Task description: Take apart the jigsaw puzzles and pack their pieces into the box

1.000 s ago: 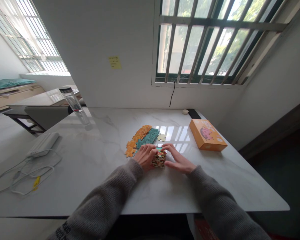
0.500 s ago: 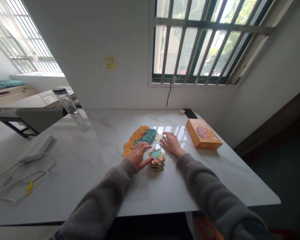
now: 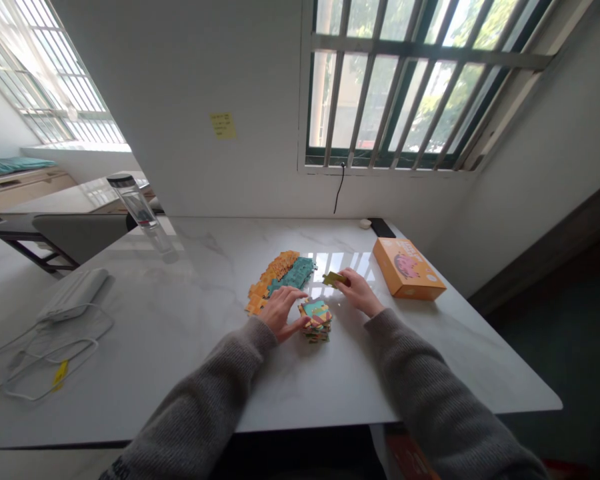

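A yellow-green puzzle piece [image 3: 333, 278] is pinched in my right hand [image 3: 356, 292], lifted a little off the table beyond the stack. My left hand [image 3: 282, 312] has its fingers spread, its thumb at the left edge of a stack of multicoloured puzzle pieces [image 3: 316, 319]. Whether that thumb presses on the stack I cannot tell. Just past my left hand, teal puzzle pieces [image 3: 297, 275] lie in an overlapping row. Alongside them, farther left, runs a fanned row of orange puzzle pieces [image 3: 274, 273].
An orange box [image 3: 408, 268] rests on the white table [image 3: 190, 360] at the right, with a black phone-like slab [image 3: 381, 228] and a small white object [image 3: 365, 224] behind it. Far left are a clear bottle [image 3: 136, 203], a grey-white case [image 3: 74, 297] and a looped cable [image 3: 87, 343].
My right hand has picked up the pale puzzle piece from beside the teal row, tilted it and drawn it slightly right and nearer. My left hand has hardly moved.
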`<state>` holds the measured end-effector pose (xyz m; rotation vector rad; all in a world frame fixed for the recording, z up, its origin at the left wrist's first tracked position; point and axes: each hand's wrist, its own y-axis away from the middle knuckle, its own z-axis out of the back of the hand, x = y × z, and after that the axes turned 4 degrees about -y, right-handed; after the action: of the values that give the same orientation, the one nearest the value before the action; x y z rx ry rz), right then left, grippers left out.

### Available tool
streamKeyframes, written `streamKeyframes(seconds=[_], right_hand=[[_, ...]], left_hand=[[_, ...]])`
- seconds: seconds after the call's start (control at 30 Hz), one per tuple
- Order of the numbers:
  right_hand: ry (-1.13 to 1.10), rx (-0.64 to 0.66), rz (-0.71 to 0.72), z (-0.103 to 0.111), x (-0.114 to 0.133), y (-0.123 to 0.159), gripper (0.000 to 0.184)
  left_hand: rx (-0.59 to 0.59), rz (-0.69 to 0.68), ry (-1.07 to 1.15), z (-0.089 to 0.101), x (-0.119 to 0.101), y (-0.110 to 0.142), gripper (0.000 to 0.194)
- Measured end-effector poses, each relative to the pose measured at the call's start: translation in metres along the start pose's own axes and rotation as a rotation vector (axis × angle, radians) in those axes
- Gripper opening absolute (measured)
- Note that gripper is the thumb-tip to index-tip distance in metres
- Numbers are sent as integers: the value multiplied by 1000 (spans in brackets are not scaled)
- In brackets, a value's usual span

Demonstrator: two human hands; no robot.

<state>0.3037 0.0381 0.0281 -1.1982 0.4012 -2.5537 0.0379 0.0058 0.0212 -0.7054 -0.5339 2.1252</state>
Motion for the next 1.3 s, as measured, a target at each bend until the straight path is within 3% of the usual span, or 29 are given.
streamKeyframes(seconds=[0.13,0.23,0.33,0.47,0.6,0.7,0.93,1.2,1.3], right_hand=[[-126,-126,275,-1,43,26,31],[-67,-31,415,-6,59,48,39],[34,106,468,-8,61,63,44],[121,108,442,-8,66,68,39],[323,180,497,-11,74,65,87],[461,252,536,-15,77,64,100],[520,237,603,-25,79,64,82],[494,105,449,-21,45,34,64],[537,64,390,-16,24,19,62]], left_hand=[[-38,38,-18,3,-2,-1,15],[-18,42,-61,7,-4,-2,20],[45,25,-62,9,-3,-1,27],[102,10,-61,10,1,3,29],[59,36,-55,13,4,4,31],[13,53,-40,17,7,3,33],[-132,99,-55,29,21,4,35],[-69,142,-124,29,41,9,12],[-4,149,-139,30,49,13,16]])
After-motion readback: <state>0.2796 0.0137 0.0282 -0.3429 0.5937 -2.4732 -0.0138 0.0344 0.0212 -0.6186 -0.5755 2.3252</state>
